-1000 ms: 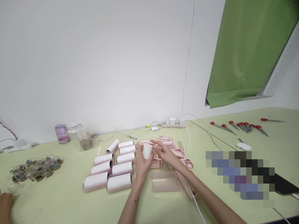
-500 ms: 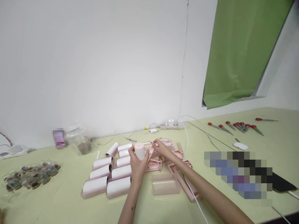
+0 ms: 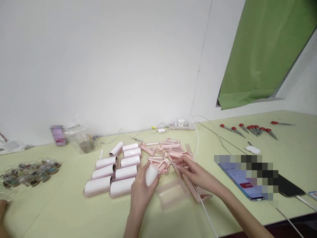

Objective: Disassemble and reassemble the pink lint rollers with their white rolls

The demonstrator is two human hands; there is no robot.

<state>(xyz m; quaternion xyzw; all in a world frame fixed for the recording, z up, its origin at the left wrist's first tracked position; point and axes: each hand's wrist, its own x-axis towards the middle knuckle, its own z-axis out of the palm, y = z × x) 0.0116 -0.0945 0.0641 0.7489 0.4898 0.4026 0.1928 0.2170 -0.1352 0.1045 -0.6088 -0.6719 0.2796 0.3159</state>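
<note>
My left hand [image 3: 141, 187] is wrapped round a white roll [image 3: 151, 174], which tilts with its lower end towards me. My right hand [image 3: 192, 170] reaches over the heap of pink plastic parts [image 3: 174, 147]. Its thumb and fingertips are pinched together beside the roll's far end, on something small I cannot make out. Left of my hands, several hollow white rolls [image 3: 123, 187] lie in two columns, each in a pale pink shell. In front of the heap rests a clear pinkish plastic cover [image 3: 172, 194].
Small clear domed containers [image 3: 32, 173] stand at left, near another person's hand [image 3: 2, 211]. A plastic tub [image 3: 85, 142] and a power strip [image 3: 182, 126] sit by the wall. At right lie red-handled tools [image 3: 255, 129], a white case [image 3: 252, 149] and phones [image 3: 241, 181]. A white cable [image 3: 206, 211] crosses the table.
The roll in my left hand has moved down towards me and tipped over from upright. My right hand has moved right and nearer to me. The view has shifted slightly.
</note>
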